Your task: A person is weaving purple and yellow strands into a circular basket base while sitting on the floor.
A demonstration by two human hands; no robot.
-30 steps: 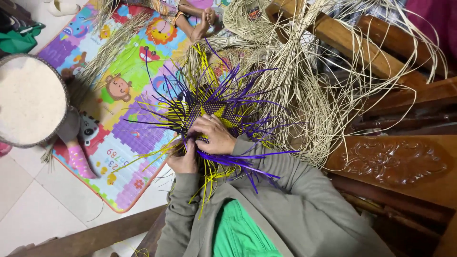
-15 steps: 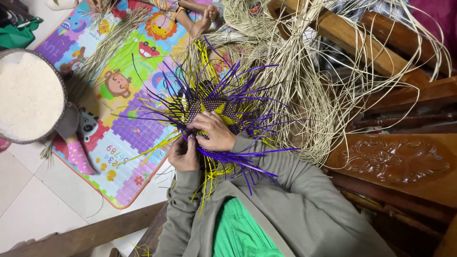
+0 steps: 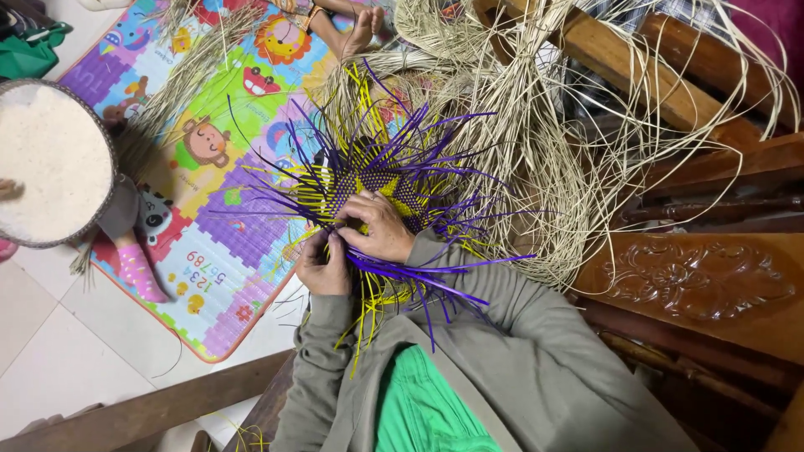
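Compared with a second before, I saw my left hand [image 3: 322, 266] had slid closer to the right hand [image 3: 381, 228], both on the near edge of the weave [image 3: 368, 186] in my lap. Left fingers were curled around purple strips [image 3: 419, 276]; right fingers pressed bent on the weave. The plaiting continued at the same spot.

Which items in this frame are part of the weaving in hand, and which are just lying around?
In use:
- purple and yellow woven piece
- loose purple strips
- left hand, gripping strips
- right hand, pressing on the weave

Lying about:
- pale straw bundle
- colourful play mat
- round tray of white grain
- carved wooden furniture
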